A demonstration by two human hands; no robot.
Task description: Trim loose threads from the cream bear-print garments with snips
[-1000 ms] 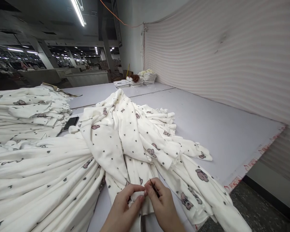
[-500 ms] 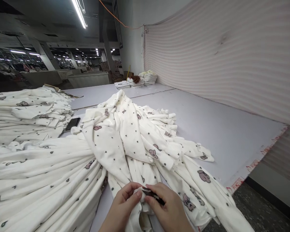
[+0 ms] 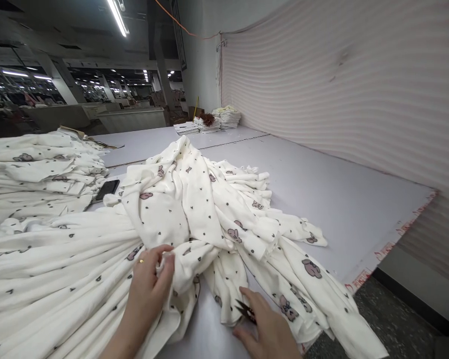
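Observation:
My left hand point(image 3: 149, 281), with a ring on one finger, pinches the edge of a white garment piece point(image 3: 194, 259) printed with small dark marks and grey-pink animals. The cloth hangs from my fingers over the table point(image 3: 213, 324). To the right, my right hand point(image 3: 267, 321) holds small dark thread snips point(image 3: 246, 311), their blades parted and pointing left. The snips are beside a hanging sleeve-like end of cloth point(image 3: 230, 286) and apart from my left hand. A heaped pile of the same printed garments point(image 3: 202, 199) rises just beyond both hands.
Gathered printed fabric point(image 3: 60, 279) covers the left side, with another stack point(image 3: 41, 169) behind it. A dark phone point(image 3: 108, 190) lies between the piles. Folded white stacks point(image 3: 226, 118) stand at the back by the striped wall covering point(image 3: 340, 89). The table edge point(image 3: 392, 242) runs down the right.
My hands have moved apart from being together at the cloth edge. My left hand has shifted up and left, drawing the cloth along; my right hand has moved slightly right with the snips.

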